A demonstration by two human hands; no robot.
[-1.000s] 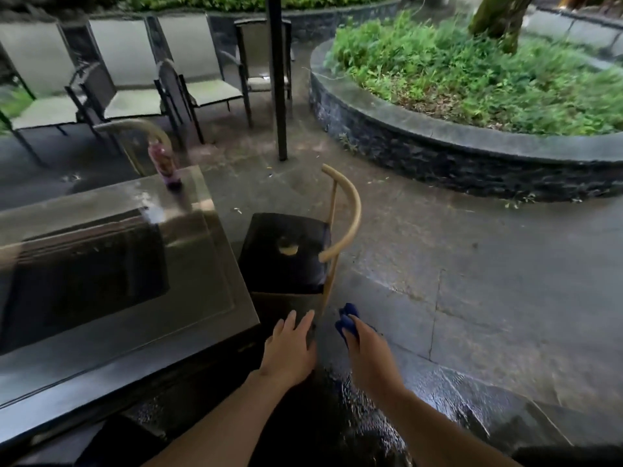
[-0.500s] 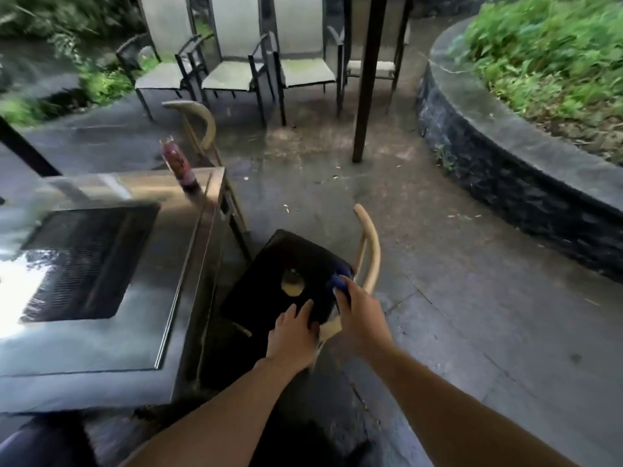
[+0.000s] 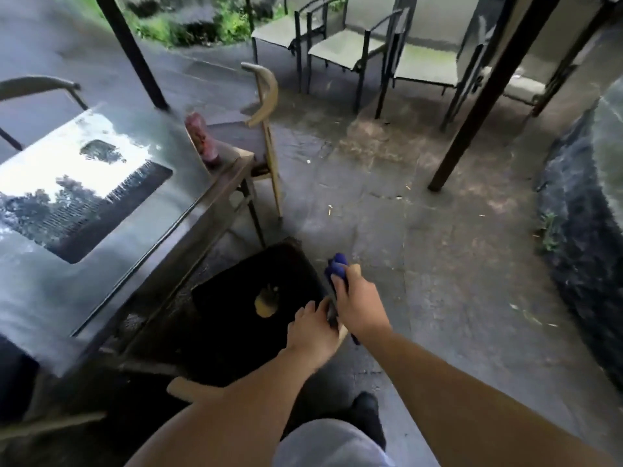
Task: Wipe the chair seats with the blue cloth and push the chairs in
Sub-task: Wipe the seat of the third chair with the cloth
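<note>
Gripping the chair (image 3: 256,298) backrest with both hands side by side, right hand (image 3: 359,305) also bunching the blue cloth (image 3: 337,266), left hand (image 3: 312,326) alongside; push evenly toward the table (image 3: 111,210), watching legs.

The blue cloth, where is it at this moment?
In the head view the blue cloth is low and right of centre, gripped in the right hand on the chair's curved backrest, beside the black chair seat.

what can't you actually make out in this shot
- Head view: the chair backrest is mostly covered by the left hand and the right hand.
- Blue cloth: mostly hidden inside the right hand.
- Bottle on the table: label lost to blur.
</note>
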